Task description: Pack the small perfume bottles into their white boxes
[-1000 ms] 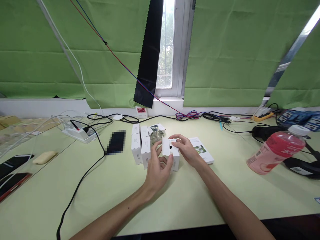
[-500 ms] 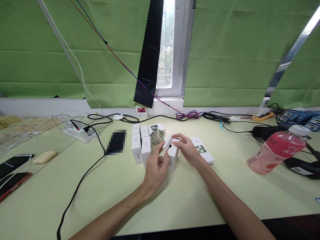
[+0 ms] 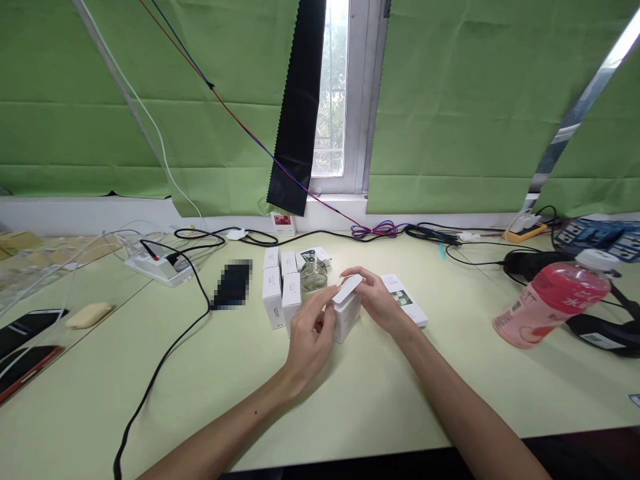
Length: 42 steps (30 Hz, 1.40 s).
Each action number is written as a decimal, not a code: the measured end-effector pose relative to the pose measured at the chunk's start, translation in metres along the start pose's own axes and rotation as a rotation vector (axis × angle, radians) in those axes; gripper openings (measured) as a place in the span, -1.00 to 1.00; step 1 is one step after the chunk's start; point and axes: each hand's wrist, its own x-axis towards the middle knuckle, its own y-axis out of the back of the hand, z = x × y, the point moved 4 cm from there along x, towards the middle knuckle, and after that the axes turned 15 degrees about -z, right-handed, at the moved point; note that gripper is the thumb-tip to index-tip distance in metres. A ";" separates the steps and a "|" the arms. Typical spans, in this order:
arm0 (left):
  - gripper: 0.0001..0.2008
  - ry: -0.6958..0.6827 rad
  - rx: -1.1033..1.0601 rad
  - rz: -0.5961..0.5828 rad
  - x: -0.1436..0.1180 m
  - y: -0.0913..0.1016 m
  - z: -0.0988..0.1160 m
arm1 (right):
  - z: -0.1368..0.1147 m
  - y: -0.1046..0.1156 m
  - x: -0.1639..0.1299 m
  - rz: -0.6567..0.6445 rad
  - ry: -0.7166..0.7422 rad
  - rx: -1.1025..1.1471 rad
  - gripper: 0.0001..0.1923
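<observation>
Between my two hands stands a small white cardboard box [image 3: 346, 319] with its top flap [image 3: 349, 288] lying nearly down over the opening. My left hand [image 3: 311, 333] grips the box's left side, thumb and fingers curled at the upper edge. On the far right side, my right hand [image 3: 376, 299] has its fingers bent around the box near the flap. Just left are several similar white boxes [image 3: 273, 297], grouped upright in two rows. A round clear glass bottle [image 3: 314, 273] sits behind my left hand. What the held box contains is hidden.
A flat white box with a flower picture [image 3: 410, 307] lies right of my hands. Further right, a pink drink bottle [image 3: 545, 303] stands near black headphones [image 3: 605, 333]. A power strip [image 3: 163, 267], black cable [image 3: 165, 357] and phones [image 3: 27, 370] occupy the left.
The box's top flap has swung from raised down toward the box, covering the dark round thing that showed at the opening. The box has turned slightly between my hands.
</observation>
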 end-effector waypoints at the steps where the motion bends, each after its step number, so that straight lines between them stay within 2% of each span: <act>1: -0.70 -0.006 -0.001 0.001 0.000 0.000 0.000 | 0.000 0.000 0.000 -0.007 0.005 0.008 -0.77; 18: -0.70 0.026 -0.092 -0.007 -0.002 -0.002 -0.004 | 0.000 0.004 0.002 -0.052 0.043 0.203 -0.79; 25: -0.69 0.049 -0.196 -0.001 0.000 -0.001 -0.006 | 0.004 0.009 0.004 -0.014 0.047 0.276 -0.79; 42: -0.63 0.001 -0.153 -0.052 -0.001 -0.001 -0.006 | 0.003 0.009 0.004 -0.043 0.108 0.179 -0.75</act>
